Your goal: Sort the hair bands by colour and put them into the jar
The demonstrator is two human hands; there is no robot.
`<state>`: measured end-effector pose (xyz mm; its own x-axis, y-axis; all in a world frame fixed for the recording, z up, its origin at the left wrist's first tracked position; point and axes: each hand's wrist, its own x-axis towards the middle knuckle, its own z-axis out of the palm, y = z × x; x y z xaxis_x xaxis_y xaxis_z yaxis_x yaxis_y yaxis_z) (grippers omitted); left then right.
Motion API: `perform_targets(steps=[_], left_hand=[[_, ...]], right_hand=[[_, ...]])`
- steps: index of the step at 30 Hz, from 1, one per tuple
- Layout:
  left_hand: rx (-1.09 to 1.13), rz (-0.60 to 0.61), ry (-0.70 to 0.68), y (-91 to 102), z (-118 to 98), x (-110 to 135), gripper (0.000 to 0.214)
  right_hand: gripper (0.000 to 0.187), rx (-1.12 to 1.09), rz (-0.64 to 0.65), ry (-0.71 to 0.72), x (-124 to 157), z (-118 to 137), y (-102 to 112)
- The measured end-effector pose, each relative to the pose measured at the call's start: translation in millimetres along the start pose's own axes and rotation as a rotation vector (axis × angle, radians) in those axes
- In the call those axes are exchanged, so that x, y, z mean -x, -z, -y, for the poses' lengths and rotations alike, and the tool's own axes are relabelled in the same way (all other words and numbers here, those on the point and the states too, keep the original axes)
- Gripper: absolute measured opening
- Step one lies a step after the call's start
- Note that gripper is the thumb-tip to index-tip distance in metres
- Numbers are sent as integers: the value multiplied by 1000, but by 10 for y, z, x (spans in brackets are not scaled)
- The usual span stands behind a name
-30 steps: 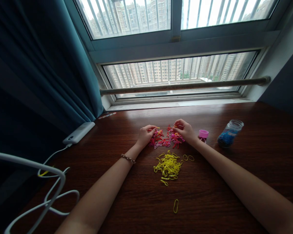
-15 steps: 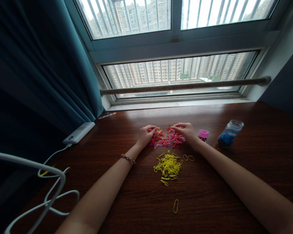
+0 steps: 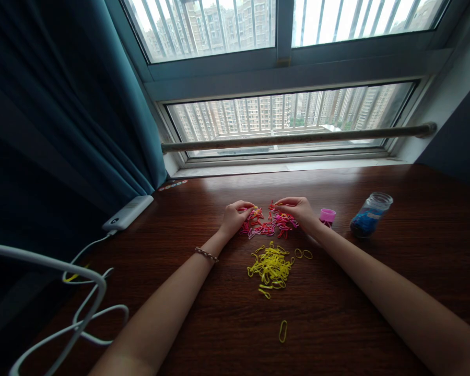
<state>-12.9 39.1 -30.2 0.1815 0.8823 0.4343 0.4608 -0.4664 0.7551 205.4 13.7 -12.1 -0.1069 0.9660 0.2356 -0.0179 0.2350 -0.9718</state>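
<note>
A heap of red, pink and orange rubber bands lies on the dark wooden table. My left hand rests at the heap's left edge, fingers pinched on a band I can barely make out. On the right side of the heap, my right hand pinches a small band at its fingertips. A pile of yellow rubber bands lies nearer to me, with two loose ones at its right and a single yellow band closer still.
A pink lid and a clear jar of blue bands stand right of my right hand. A white power bank with white cables lies at the left by the teal curtain. The window sill runs behind.
My right hand has sunk a little onto the heap and its fingers have stretched leftward. The left hand has hardly moved.
</note>
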Motion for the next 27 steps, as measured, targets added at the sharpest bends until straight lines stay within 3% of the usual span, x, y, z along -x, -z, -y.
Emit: perform_targets(steps=[14, 18, 20, 25, 27], left_hand=[[-48, -29, -33, 19, -37, 0, 26], [-54, 14, -13, 74, -196, 8, 31], [-11, 146, -32, 103, -349, 29, 35], [110, 761, -90, 91, -748, 142, 36], [114, 953, -84, 63, -822, 181, 37]], right_hand=[[18, 394, 169, 292, 13, -48, -13], [23, 377, 63, 279, 18, -14, 1], [27, 296, -5, 210, 16, 9, 24], [26, 21, -104, 13, -30, 18, 95], [27, -79, -94, -53, -55, 25, 124]])
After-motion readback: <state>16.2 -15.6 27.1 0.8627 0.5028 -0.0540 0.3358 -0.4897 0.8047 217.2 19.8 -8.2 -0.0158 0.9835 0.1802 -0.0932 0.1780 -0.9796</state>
